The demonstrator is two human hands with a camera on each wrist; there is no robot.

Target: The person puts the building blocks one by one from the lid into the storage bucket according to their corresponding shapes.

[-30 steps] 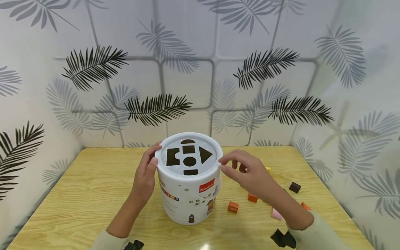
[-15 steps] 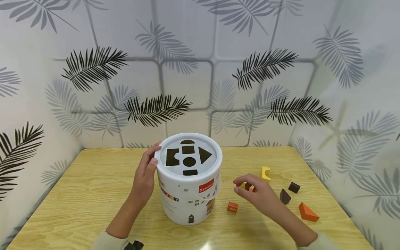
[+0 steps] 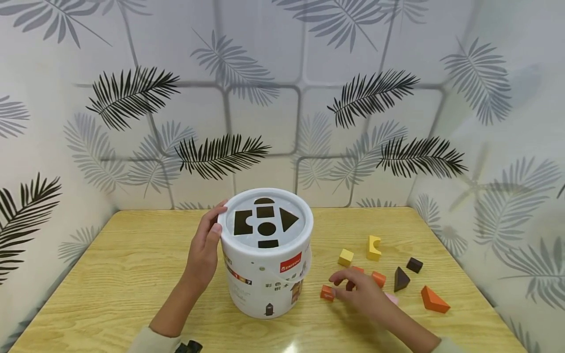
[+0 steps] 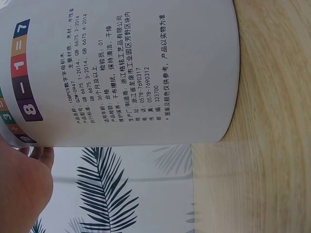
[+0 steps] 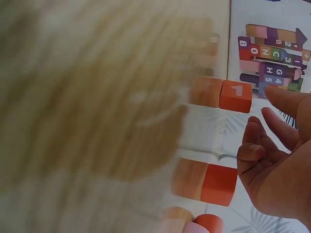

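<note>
A white bucket (image 3: 265, 274) stands upright on the table, its lid (image 3: 244, 242) pierced by several shaped holes. My left hand (image 3: 205, 250) holds the bucket's left side, thumb and fingertips at the rim; its fingers curl beside the printed wall in the left wrist view. To the right of the bucket, my right hand (image 3: 364, 294) is low over the table, fingers loosely bent. Its thumb is close to a small orange block (image 3: 327, 292), marked with a white figure in the right wrist view; whether they touch I cannot tell. Nothing is gripped in that hand.
Around the right hand lie a yellow cube (image 3: 346, 257), a yellow notched block (image 3: 373, 249), an orange cylinder (image 3: 378, 279), a dark triangle (image 3: 401, 279), a dark block (image 3: 414, 264), an orange triangle (image 3: 434, 299) and a pink block (image 3: 391, 297). A leaf-patterned backdrop (image 3: 282, 122) rises behind.
My right hand has left the bucket's rim and come down right to the orange block, uncovering the yellow cube and other blocks. My left hand and the bucket stay put.
</note>
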